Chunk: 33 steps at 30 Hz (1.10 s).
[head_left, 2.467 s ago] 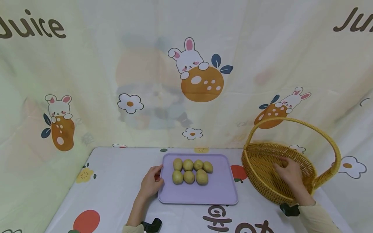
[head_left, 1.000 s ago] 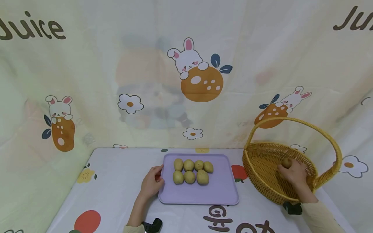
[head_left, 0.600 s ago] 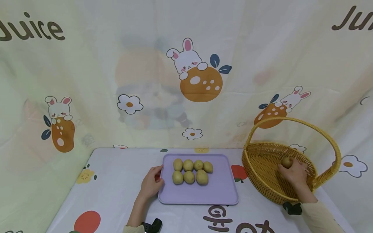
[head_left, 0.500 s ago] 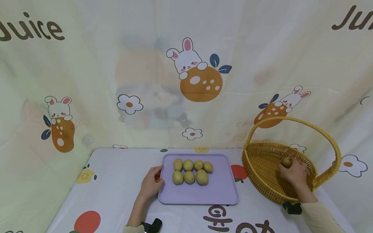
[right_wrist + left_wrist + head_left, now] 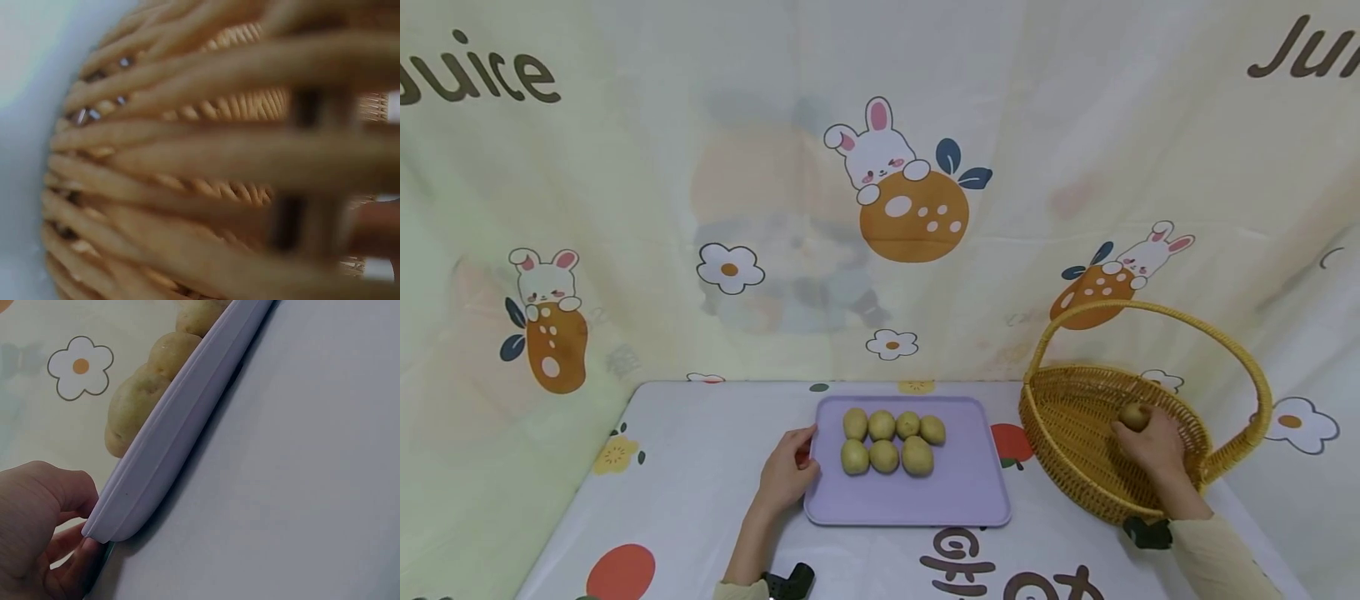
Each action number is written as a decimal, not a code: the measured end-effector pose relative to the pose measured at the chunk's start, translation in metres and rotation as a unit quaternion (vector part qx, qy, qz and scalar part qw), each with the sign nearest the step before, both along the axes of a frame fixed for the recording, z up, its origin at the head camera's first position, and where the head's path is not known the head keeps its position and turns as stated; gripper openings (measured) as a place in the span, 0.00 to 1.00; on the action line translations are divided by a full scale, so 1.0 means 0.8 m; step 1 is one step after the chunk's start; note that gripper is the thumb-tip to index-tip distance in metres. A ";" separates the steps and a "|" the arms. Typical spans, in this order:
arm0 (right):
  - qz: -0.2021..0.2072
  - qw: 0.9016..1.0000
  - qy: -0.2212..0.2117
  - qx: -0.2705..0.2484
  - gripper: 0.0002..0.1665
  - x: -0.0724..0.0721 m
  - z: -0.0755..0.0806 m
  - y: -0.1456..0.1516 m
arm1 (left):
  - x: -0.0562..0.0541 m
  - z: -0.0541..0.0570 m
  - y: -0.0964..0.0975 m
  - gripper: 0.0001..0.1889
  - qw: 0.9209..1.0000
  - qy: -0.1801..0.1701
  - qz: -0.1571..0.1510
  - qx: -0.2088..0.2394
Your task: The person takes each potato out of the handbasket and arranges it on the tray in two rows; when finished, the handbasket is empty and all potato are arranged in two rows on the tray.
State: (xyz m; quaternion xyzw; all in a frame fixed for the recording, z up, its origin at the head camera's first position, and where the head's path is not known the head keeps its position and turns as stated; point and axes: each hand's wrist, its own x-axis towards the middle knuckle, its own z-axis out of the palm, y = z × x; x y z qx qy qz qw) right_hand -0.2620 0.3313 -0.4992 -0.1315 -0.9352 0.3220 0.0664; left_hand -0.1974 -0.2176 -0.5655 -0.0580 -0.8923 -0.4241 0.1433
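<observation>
My left hand [image 5: 787, 472] grips the left edge of a lilac tray [image 5: 958, 496]. In the left wrist view, the fingers [image 5: 78, 490] stand above and below the tray's corner. Several potatoes [image 5: 917, 457] lie on the tray in two rows, toward its back left. At the right, my right hand [image 5: 1157, 446] is inside a yellow woven basket [image 5: 1075, 467] and holds a single potato [image 5: 1133, 416] at its fingertips. The basket's weave [image 5: 187, 150] fills most of the right wrist view and hides that hand's fingers.
The basket's tall arched handle [image 5: 1157, 308] rises over the right hand. A white cloth with printed fruit covers the table [image 5: 700, 492]. Behind it hangs a curtain [image 5: 805, 333] with rabbit and flower prints.
Earlier, no potato showed at my right hand in the basket; then it shifted slightly right and one appeared at its fingers. The left hand and tray have stayed put. The head view drifts slightly.
</observation>
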 end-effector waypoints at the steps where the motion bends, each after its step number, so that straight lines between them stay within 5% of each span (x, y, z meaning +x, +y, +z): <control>1: 0.002 1.000 0.005 -0.002 0.42 0.000 -0.001 0.000 | 0.000 0.000 0.000 0.29 1.000 0.000 -0.001 0.000; 11: -0.006 1.000 0.008 -0.019 0.40 -0.001 -0.004 0.000 | 0.002 0.001 -0.001 0.30 1.000 -0.009 0.000 0.005; 20: 0.026 0.999 -0.016 -0.016 0.44 -0.002 0.001 -0.002 | 0.000 0.001 0.001 0.29 1.000 -0.017 0.002 0.003; 33: 0.013 0.997 -0.027 -0.074 0.44 -0.002 0.003 -0.004 | -0.001 -0.001 0.000 0.30 1.000 -0.001 -0.002 0.007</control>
